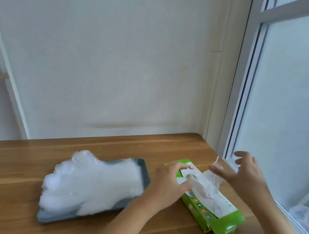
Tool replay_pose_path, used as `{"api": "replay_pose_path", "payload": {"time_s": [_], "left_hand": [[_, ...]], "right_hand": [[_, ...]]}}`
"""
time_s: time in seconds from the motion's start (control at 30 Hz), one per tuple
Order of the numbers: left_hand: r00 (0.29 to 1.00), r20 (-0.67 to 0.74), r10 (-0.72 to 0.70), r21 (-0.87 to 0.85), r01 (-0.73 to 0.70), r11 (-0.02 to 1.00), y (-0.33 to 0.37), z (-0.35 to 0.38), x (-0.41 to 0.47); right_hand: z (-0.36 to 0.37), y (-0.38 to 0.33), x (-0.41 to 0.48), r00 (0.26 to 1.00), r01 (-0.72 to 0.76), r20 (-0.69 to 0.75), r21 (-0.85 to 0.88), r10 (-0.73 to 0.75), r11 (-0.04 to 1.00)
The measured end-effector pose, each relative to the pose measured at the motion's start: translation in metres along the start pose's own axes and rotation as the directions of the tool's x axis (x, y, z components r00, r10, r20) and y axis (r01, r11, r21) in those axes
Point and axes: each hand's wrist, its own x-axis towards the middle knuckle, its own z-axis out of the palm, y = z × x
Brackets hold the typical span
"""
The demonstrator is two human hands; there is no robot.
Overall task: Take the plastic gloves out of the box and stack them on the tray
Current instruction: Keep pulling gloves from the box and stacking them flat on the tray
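Head view: hands at glove box (213,210).
I see left hand (169,184) on it, right hand (245,177) over a glove (209,184), fingers all apart.

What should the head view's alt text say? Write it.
The left hand rests on a green box on a table while the right hand reaches the glove poking out. Left of it, stacked gloves lie on a grey tray.

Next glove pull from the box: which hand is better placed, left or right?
Right. The right hand hovers at the glove sticking out of the box, fingers spread; the left hand rests on the box top, likely steadying it.
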Motion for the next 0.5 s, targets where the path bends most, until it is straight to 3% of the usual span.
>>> {"api": "replay_pose_path", "payload": {"time_s": [0.1,0.3,0.5], "left_hand": [[1.0,0.005,-0.026,-0.026,0.026,0.999,0.004,0.033,0.012],[0.999,0.035,-0.016,0.207,0.009,0.978,-0.002,0.077,0.025],[0.997,0.013,-0.082,0.108,0.08,0.991,-0.013,0.083,0.026]], "right_hand": [[0.015,0.013,-0.012,0.991,-0.086,0.102,0.032,0.083,0.996],[0.029,0.023,-0.028,0.998,0.042,-0.044,0.081,-0.039,0.996],[0.02,0.004,-0.026,0.991,0.135,-0.079,0.403,-0.112,0.905]]}}
